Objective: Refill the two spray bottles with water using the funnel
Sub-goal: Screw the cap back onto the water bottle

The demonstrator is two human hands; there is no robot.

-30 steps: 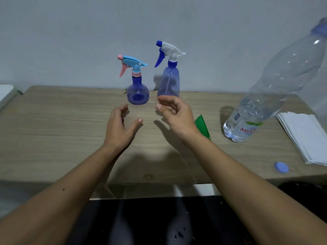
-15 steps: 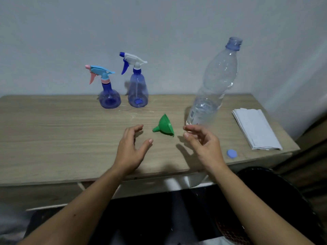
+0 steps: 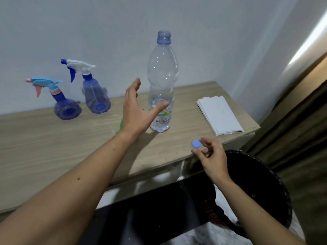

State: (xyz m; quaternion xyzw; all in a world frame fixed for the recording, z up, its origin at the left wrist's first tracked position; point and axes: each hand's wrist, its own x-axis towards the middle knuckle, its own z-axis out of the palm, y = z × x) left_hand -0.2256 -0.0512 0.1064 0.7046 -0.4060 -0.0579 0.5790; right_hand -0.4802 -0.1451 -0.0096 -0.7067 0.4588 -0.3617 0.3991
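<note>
Since half a second ago, the right hand (image 3: 211, 156) has gone to the blue cap (image 3: 196, 144) at the table's near right edge and now pinches it between thumb and fingertips, while the left hand (image 3: 136, 110) has risen from beside the funnel toward the water bottle (image 3: 161, 85), fingers spread and straight, thumb stretched across the front of the bottle's lower part; whether it touches I cannot tell.

One water bottle stands uncapped and upright at centre frame, a little water in its base. Two spray bottles stand at the left of the frame by the wall: the round spray bottle (image 3: 66, 106) with the light-blue and pink trigger head, and just to its right the taller spray bottle (image 3: 96, 99) with the white and dark-blue head. Both heads are on.

One green funnel (image 3: 121, 123) lies on the wooden table (image 3: 53, 147), almost wholly hidden behind the left wrist; only a sliver shows. One stack of white paper napkins (image 3: 219, 114) lies at the right of the table. A black round basket (image 3: 256, 191) sits below the table at lower right.
</note>
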